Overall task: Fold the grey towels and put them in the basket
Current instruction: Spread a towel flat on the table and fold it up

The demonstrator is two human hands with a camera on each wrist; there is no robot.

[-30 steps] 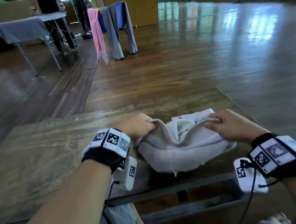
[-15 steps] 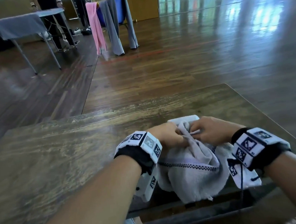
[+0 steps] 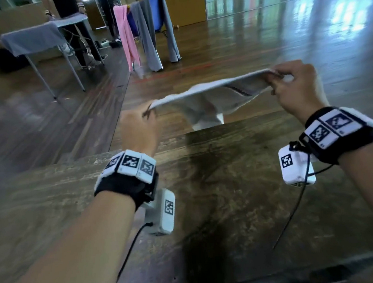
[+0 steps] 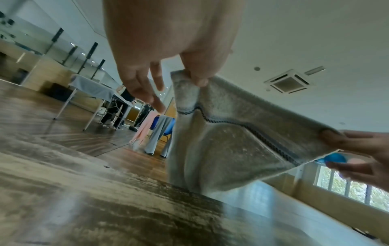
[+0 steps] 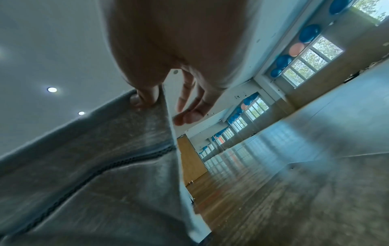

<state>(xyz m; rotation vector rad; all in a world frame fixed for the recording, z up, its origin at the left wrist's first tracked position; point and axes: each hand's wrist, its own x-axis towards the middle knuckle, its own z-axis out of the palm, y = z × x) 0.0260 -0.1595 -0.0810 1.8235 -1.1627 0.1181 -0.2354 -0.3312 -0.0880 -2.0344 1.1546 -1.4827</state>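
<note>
While both arms are raised over the far edge of the wooden table (image 3: 209, 196), the grey towel (image 3: 217, 92) hangs stretched between the two hands, clear of the tabletop. Left hand (image 3: 137, 127) pinches one top corner between thumb and forefinger; the other fingers (image 4: 147, 89) stand loose and straight, off the cloth. Right hand (image 3: 296, 85) pinches the opposite top corner the same way, its spare fingers (image 5: 189, 108) free.

Towel's held edge runs side to side, from left hand to right, with the right end sitting higher and farther out. A dark stitched band (image 4: 242, 124) runs parallel to that edge, just below it. The rest of the cloth drops from the edge, sagging in the middle, its lower part reaching down past the table's far rim.

Judgement: this is the spreading-out step, with no neat fold made yet. The long axis lies across the person's body, so the next fold likely turns on either laying the sheet flat toward the near side or bringing the two corners together. Both hands are equally placed for that, one at each end.

No basket shows in any view; where it stands cannot be told.

Background: a chair (image 3: 146, 17) draped with pink and grey cloths, and a second table (image 3: 32, 39) under a grey cover, well apart.
</note>
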